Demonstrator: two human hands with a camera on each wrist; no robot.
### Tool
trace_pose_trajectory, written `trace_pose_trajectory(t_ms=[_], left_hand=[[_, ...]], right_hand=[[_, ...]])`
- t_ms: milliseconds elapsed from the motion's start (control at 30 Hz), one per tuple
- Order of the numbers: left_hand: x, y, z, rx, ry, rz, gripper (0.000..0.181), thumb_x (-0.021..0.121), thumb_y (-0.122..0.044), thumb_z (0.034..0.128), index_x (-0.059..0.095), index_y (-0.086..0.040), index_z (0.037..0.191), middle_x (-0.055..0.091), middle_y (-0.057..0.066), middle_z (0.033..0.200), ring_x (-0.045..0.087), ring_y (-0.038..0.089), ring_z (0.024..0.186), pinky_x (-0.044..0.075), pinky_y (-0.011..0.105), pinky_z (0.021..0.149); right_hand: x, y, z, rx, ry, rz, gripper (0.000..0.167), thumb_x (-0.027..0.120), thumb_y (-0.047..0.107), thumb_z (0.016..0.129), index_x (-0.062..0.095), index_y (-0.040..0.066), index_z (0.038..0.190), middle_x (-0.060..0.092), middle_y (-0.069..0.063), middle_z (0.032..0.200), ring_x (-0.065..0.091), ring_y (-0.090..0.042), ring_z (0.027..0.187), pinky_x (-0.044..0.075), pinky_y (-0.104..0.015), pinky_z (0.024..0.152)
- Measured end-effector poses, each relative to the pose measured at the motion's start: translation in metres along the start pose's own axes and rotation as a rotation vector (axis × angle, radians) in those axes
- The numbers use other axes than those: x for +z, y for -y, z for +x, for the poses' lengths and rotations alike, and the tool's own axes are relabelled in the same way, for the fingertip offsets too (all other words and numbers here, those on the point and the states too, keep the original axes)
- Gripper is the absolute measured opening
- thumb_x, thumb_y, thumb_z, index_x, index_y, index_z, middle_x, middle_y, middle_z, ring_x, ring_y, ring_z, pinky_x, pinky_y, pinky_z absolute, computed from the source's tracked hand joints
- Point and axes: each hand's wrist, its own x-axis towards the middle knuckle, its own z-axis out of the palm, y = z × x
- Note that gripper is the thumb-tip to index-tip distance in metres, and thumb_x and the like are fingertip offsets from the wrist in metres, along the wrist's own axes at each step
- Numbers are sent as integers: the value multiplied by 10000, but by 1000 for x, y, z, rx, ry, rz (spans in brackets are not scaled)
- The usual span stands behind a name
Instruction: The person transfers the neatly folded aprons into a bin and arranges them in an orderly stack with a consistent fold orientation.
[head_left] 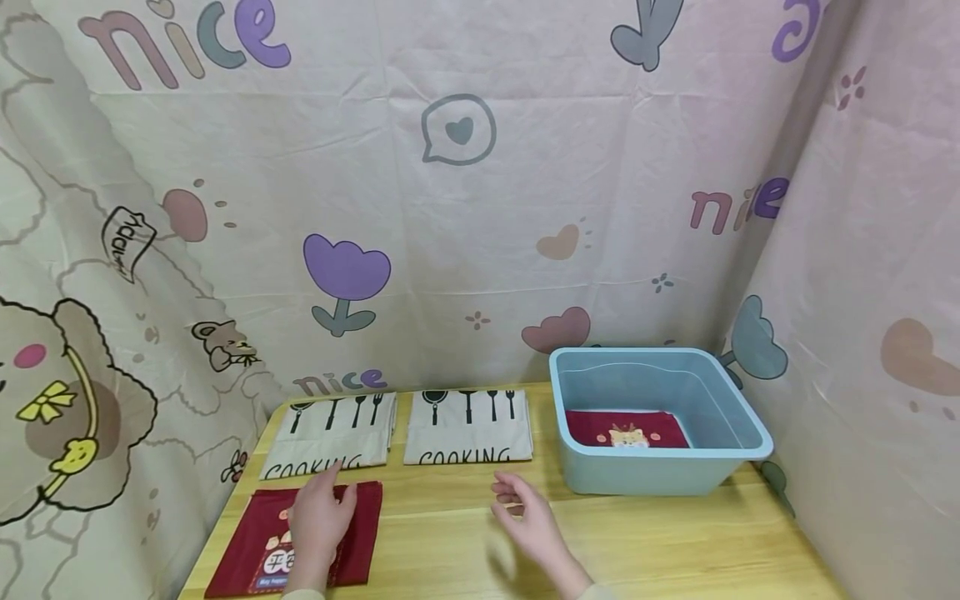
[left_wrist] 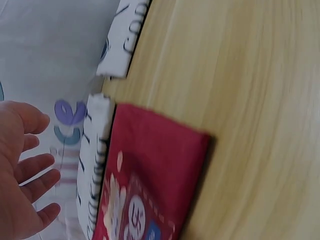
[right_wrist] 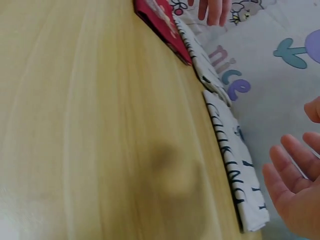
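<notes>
My left hand (head_left: 321, 518) hovers over a folded dark red cloth (head_left: 365, 533) with a printed patch, at the table's front left. Its fingers are loosely spread and hold nothing, as the left wrist view shows. Apart from any object, my right hand (head_left: 527, 518) hangs above the bare wood, fingers relaxed and a little bent. Behind the hands lie two folded white cloths printed with kitchen tools and the word COOKING: a left one (head_left: 330, 433) and a right one (head_left: 468, 429). In the right wrist view, the right cloth (right_wrist: 232, 160) is near my right fingers.
A light blue plastic bin (head_left: 645, 472) stands at the back right, with a folded red cloth (head_left: 585, 427) printed with an animal inside. The wooden table (head_left: 450, 533) meets patterned curtains (head_left: 465, 233) at the back and on both sides.
</notes>
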Motion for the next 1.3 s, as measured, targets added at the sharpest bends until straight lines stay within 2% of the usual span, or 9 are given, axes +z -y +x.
trace_pose_trajectory(t_ms=[167,267,467,600,767,967,1167,1300], left_hand=[[-8,15,1,-71,47,36,529,646,-216,909,535,62,1345,523,336,1311,493,523,1154,358,692,862],[-10,25,1,-100,73,56,550,646,-243,909,523,73,1341,535,331,1282,497,528,1144,364,695,857],[-11,44,3,-142,125,113,596,670,-298,898,521,79,1335,521,333,1284,492,529,1142,375,700,868],[-11,56,2,-198,182,137,631,682,-316,877,509,98,1320,475,366,1301,465,542,1155,373,702,884],[-8,68,-2,-282,216,139,662,702,-335,838,511,112,1288,454,386,1279,452,546,1142,348,712,909],[-1,71,-3,-342,260,128,657,697,-335,850,515,107,1301,407,385,1321,368,585,1206,290,740,941],[5,64,-2,-349,260,158,614,690,-304,865,529,123,1277,417,394,1290,392,574,1179,311,740,926],[9,55,-4,-339,257,168,593,684,-299,871,537,123,1261,435,389,1258,401,569,1160,316,743,922]], right_hand=[[7,-2,-3,25,18,43,406,672,42,914,564,-67,1290,661,-225,1127,655,-316,954,551,-283,791],[11,-6,-3,43,20,33,416,678,72,915,565,-57,1295,667,-201,1124,655,-281,949,546,-276,785],[15,-11,-5,94,39,41,461,676,112,926,539,-60,1331,666,-161,1134,647,-281,968,537,-281,806],[17,-13,-7,111,52,44,462,673,120,926,539,-71,1324,662,-173,1133,645,-274,971,533,-284,824],[19,-16,-8,111,56,35,430,661,107,931,553,-75,1306,661,-191,1132,643,-257,970,531,-287,829],[20,-17,-6,95,57,12,434,662,107,928,552,-96,1296,665,-191,1119,645,-256,965,538,-307,839],[23,-16,-3,102,67,7,438,662,97,925,547,-93,1303,662,-184,1119,646,-271,968,537,-329,856],[25,-14,-3,89,68,18,436,669,88,918,549,-102,1291,661,-189,1107,650,-304,957,542,-356,853]])
